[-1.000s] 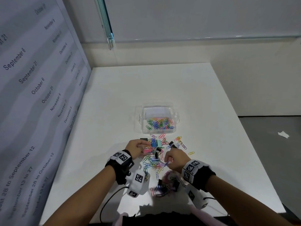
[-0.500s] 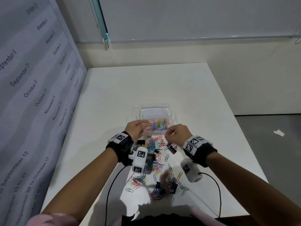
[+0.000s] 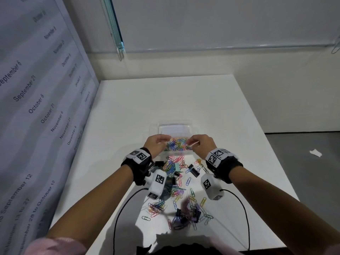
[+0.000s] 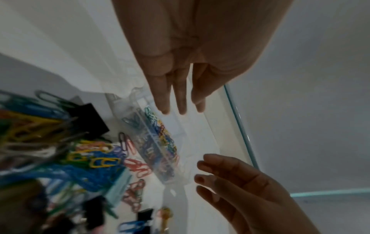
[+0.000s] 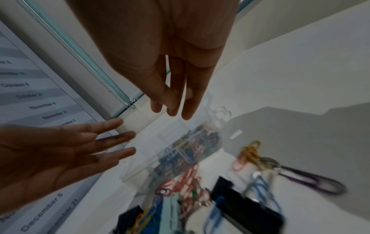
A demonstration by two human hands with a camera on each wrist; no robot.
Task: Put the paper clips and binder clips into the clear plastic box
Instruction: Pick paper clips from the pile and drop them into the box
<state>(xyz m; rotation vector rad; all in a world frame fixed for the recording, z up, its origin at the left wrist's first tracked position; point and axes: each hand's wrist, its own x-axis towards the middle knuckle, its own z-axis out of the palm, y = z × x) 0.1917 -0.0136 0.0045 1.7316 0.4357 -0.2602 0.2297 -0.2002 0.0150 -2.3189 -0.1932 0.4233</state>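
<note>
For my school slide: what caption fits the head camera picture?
Both open hands, left hand and right hand, hover over the clear plastic box.

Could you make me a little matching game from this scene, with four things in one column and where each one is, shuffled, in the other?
Things:
1. left hand
2. clear plastic box
3. loose paper clips
4. white scrap

Places or states:
A. on the grey floor, right of the table
B. scattered on the table between box and person
C. fingers straight, open over the box
D. on the table, partly filled with coloured clips

Pairs: 1-C, 2-D, 3-B, 4-A
</note>
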